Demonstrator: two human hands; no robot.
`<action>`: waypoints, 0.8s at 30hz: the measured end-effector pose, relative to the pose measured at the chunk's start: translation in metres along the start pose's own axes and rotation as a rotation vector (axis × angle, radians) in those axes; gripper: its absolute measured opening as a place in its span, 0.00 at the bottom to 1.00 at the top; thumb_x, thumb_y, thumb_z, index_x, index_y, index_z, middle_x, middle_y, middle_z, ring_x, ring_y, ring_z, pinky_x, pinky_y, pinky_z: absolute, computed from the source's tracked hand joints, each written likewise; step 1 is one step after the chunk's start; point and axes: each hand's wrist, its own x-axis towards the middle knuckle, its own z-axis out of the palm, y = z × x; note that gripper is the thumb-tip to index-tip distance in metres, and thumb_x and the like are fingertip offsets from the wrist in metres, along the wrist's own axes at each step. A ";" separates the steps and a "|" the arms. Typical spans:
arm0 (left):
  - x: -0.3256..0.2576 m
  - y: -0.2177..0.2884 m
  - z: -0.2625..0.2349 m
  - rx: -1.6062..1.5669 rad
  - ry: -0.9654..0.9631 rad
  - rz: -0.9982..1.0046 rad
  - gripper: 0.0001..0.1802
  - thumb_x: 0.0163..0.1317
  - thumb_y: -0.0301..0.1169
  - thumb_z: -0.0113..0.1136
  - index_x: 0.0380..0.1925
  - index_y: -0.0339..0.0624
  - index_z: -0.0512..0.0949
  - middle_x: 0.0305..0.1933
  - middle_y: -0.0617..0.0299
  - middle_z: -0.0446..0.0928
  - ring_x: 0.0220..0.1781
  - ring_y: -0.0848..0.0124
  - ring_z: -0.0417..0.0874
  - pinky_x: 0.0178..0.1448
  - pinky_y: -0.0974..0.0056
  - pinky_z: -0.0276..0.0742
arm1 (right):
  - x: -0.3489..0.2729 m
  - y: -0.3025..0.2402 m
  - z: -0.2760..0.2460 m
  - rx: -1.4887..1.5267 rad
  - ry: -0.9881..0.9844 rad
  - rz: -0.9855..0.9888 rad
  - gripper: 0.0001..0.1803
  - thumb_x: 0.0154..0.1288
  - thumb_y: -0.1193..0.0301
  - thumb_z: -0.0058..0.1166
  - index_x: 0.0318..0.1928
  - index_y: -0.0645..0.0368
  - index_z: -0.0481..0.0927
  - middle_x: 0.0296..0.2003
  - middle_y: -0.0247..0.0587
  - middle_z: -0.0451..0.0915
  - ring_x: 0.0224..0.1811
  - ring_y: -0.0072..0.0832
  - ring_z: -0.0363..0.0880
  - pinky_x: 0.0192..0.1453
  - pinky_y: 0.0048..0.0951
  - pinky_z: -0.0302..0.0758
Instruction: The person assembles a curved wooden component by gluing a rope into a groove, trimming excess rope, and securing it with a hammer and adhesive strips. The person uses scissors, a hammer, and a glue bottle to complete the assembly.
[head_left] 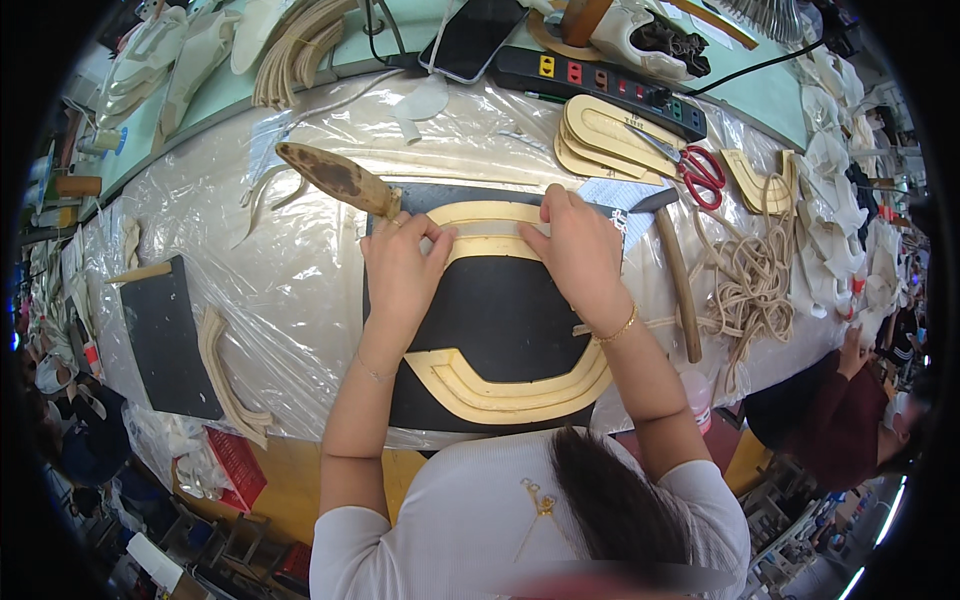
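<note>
Hands meet at the far end of a black mat (500, 320) that lies at the centre of the plastic-covered worktop (300, 260). The left hand (400, 265) rests palm down on the mat, its fingers pressing together on the left end of a pale strip (488, 229). The right hand (575, 245) lies just beside it at 3 o'clock, fingers flat and pinched on the right end of the same strip. The strip sits across a tan curved band (487, 213) at the mat's 12 o'clock edge. A second tan curved band (510, 385) lies at the mat's 6 o'clock edge, near the person's body.

A worn brush (335, 178) lies at 10 o'clock from the left hand, its tip touching the mat's corner. A hammer (675, 270) lies at 3 o'clock from the right hand, head away from the person, handle pointing back toward the worktop's edge. Red-handled scissors (690, 165) rest at 1 o'clock on a stack of tan soles (600, 135). A tangle of cord (750, 280) lies beyond the hammer. A power strip (600, 85) and a phone (475, 38) lie at 12 o'clock. A second black mat (165, 335) lies at 9 o'clock, well apart. Another person in a dark red sleeve (840, 410) is at 4 o'clock.
</note>
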 end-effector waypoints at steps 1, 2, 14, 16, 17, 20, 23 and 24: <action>0.000 0.000 0.000 0.002 0.004 0.000 0.12 0.59 0.36 0.69 0.23 0.43 0.81 0.31 0.58 0.78 0.42 0.55 0.79 0.47 0.51 0.66 | -0.002 -0.001 0.000 -0.040 0.113 -0.079 0.12 0.57 0.70 0.68 0.37 0.59 0.78 0.37 0.45 0.81 0.44 0.42 0.81 0.43 0.37 0.76; 0.000 0.000 0.000 0.006 -0.006 0.002 0.12 0.59 0.37 0.69 0.23 0.43 0.81 0.31 0.58 0.78 0.42 0.55 0.79 0.47 0.52 0.66 | -0.004 -0.003 0.001 -0.003 0.148 -0.127 0.11 0.57 0.71 0.67 0.38 0.59 0.79 0.40 0.45 0.81 0.46 0.42 0.80 0.45 0.37 0.75; -0.007 -0.003 -0.027 -0.273 -0.128 -0.140 0.11 0.61 0.27 0.68 0.42 0.37 0.79 0.26 0.59 0.81 0.26 0.72 0.80 0.34 0.65 0.73 | -0.022 -0.013 0.032 0.173 0.088 -0.536 0.23 0.62 0.73 0.62 0.58 0.61 0.78 0.51 0.42 0.76 0.53 0.39 0.76 0.54 0.38 0.76; -0.009 -0.004 -0.031 -0.276 -0.124 -0.157 0.16 0.61 0.24 0.68 0.47 0.36 0.76 0.25 0.59 0.81 0.24 0.74 0.80 0.30 0.68 0.73 | -0.022 -0.015 0.032 0.141 0.107 -0.550 0.24 0.62 0.72 0.63 0.59 0.61 0.77 0.51 0.41 0.76 0.53 0.39 0.76 0.54 0.38 0.76; -0.009 -0.005 -0.032 -0.276 -0.130 -0.181 0.16 0.61 0.24 0.68 0.48 0.37 0.76 0.24 0.59 0.81 0.24 0.74 0.80 0.30 0.68 0.73 | -0.022 -0.017 0.031 0.123 0.108 -0.543 0.25 0.61 0.71 0.63 0.59 0.61 0.77 0.51 0.41 0.76 0.54 0.39 0.75 0.54 0.38 0.76; -0.011 -0.010 -0.033 -0.267 -0.148 -0.231 0.17 0.60 0.24 0.68 0.48 0.37 0.75 0.23 0.60 0.81 0.24 0.74 0.80 0.31 0.68 0.73 | -0.025 -0.021 0.031 0.066 0.127 -0.551 0.27 0.59 0.67 0.64 0.58 0.63 0.77 0.49 0.40 0.76 0.55 0.35 0.75 0.57 0.37 0.76; -0.012 -0.014 -0.031 -0.248 -0.146 -0.231 0.17 0.60 0.25 0.69 0.47 0.37 0.76 0.24 0.60 0.81 0.23 0.74 0.80 0.30 0.68 0.73 | -0.026 -0.025 0.031 0.080 0.099 -0.518 0.29 0.58 0.64 0.65 0.59 0.64 0.76 0.50 0.41 0.76 0.56 0.35 0.74 0.60 0.38 0.74; -0.012 -0.015 -0.030 -0.257 -0.139 -0.229 0.17 0.60 0.25 0.69 0.47 0.37 0.76 0.24 0.60 0.82 0.23 0.74 0.80 0.30 0.68 0.74 | -0.026 -0.027 0.032 0.089 0.101 -0.538 0.30 0.58 0.63 0.65 0.59 0.64 0.76 0.50 0.41 0.76 0.56 0.36 0.74 0.60 0.38 0.74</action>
